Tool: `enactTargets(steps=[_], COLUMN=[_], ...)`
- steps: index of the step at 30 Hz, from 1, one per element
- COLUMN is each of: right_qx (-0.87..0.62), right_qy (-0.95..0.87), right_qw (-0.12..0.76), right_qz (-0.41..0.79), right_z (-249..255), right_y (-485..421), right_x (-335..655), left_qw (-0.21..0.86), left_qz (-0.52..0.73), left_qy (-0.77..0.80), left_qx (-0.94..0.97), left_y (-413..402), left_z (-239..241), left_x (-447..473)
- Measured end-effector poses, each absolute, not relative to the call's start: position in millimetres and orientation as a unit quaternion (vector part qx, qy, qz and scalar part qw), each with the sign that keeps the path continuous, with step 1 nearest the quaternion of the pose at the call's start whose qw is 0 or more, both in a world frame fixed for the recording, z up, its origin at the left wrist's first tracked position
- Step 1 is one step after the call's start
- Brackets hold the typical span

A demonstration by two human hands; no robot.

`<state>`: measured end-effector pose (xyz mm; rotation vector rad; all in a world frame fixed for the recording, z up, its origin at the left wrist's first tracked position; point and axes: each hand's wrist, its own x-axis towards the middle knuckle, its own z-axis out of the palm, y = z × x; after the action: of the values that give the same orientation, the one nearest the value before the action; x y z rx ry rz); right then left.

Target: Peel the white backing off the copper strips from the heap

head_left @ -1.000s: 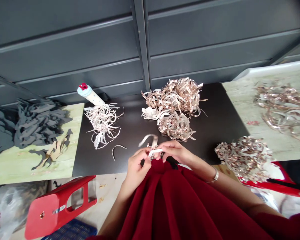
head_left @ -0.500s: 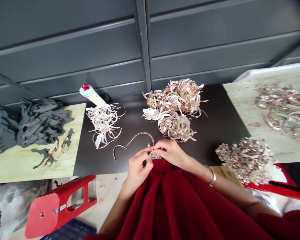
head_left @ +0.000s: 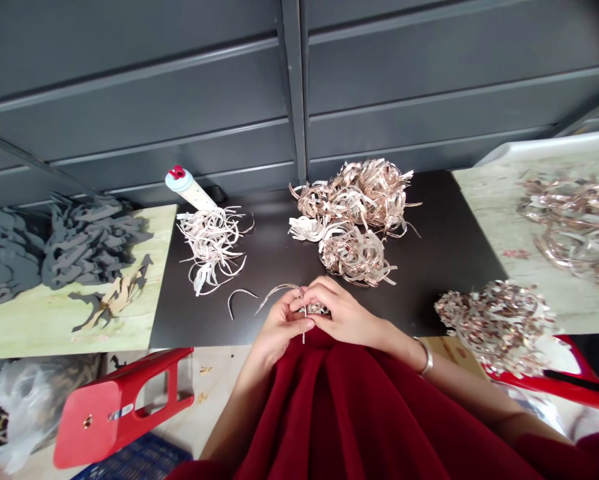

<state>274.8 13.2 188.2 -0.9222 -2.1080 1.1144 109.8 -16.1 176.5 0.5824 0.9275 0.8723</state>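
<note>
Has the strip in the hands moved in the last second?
Yes. The strip has swung down: its arc is flatter, its free end now nearer the person than the loose hook.

Glitter piece [head_left: 318,309]: mostly covered by right hand [head_left: 346,315] and left hand [head_left: 278,325]; shape unreadable.
Strip [head_left: 278,291]: near end hidden between the hands.
Grey cut-outs [head_left: 9,257]: cut by left edge.
Right strips [head_left: 574,223]: cut by right edge.

A glue bottle [head_left: 191,190] lies on the dark counter [head_left: 444,230]; grey cutouts [head_left: 74,240] pile left, above a red stool [head_left: 94,420].
</note>
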Motion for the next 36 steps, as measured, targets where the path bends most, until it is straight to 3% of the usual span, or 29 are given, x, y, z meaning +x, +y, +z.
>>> enactTargets(steps=[7,13,21,24,28,32,36], right_qx=[-0.336,-0.321,-0.295,-0.287,-0.274,-0.369,-0.426], right_qy=[-0.743,-0.661,-0.658,-0.676,-0.639,-0.584,-0.629], right_qw=[0.321,0.307,0.307,0.293,0.32,0.407,0.413], right_qz=[0.481,0.604,0.621,0.612,0.644,0.597,0.503], right_z=[175.3,175.7,182.3,182.0,175.7,170.5,179.2], right_y=[14.4,22.2,22.5,20.8,19.3,25.2,34.1], right_x=[279.1,286.6,285.7,285.9,286.1,279.4,266.0], left_qw=[0.785,0.809,0.824,0.766,0.611,0.573,0.589], left_qz=[0.363,0.333,0.345,0.418,0.51,0.448,0.346], left_qy=[0.428,0.401,0.375,0.436,0.554,0.602,0.594], left_qx=[0.261,0.271,0.247,0.22,0.246,0.33,0.425], left_y=[-16.0,-17.3,-17.3,-15.1,-5.8,-1.7,-7.4], left_z=[173.7,170.4,175.1,170.6,164.7,169.3,178.9], left_x=[101.7,93.5,91.7,96.8,97.0,93.6,100.8])
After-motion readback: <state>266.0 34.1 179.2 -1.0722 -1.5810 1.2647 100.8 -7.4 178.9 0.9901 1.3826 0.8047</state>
